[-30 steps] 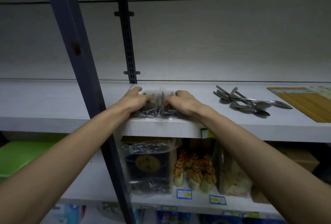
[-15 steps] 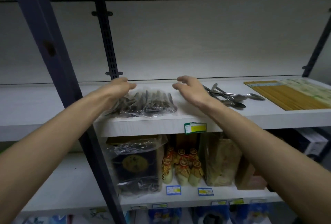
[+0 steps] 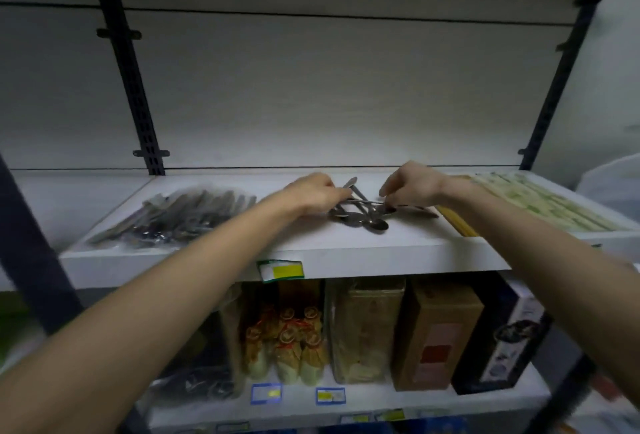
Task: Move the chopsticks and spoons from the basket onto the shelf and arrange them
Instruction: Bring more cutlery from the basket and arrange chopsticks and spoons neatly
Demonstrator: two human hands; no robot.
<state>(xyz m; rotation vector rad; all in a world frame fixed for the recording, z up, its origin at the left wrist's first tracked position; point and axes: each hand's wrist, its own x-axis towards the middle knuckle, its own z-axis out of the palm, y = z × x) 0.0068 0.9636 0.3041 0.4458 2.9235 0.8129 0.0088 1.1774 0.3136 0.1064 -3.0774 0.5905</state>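
a loose heap of bare metal spoons (image 3: 363, 215) lies near the middle of the top shelf (image 3: 346, 253), bowls toward the front edge, handles crossing and fanning toward the back wall. both hands have reached into this heap from either side. the left hand (image 3: 313, 192) lies over the left part of the heap with fingers bent down onto the handles; motion blur hides whether it actually grips one. the right hand (image 3: 414, 184) hovers at the right part with thumb and fingertips drawn together in a pinch over a handle; whether they have closed on it cannot be told.

to the left on the same shelf sits a clear plastic bag of cutlery (image 3: 180, 213), well apart from the heap. to the right, touching or just beside the right forearm, lie flat packs of chopsticks (image 3: 540, 205), 1 tan and 1 pale green. the basket is not in view.

the step in hand looks like arranging: the goods appear already on the shelf, and the loose spoons are the untidy part. the next move likely calls for gathering the handles parallel and sliding the bowls into line without scattering them off the front edge.

below, a lower shelf (image 3: 381, 395) carries boxes and small bottles (image 3: 287, 340).
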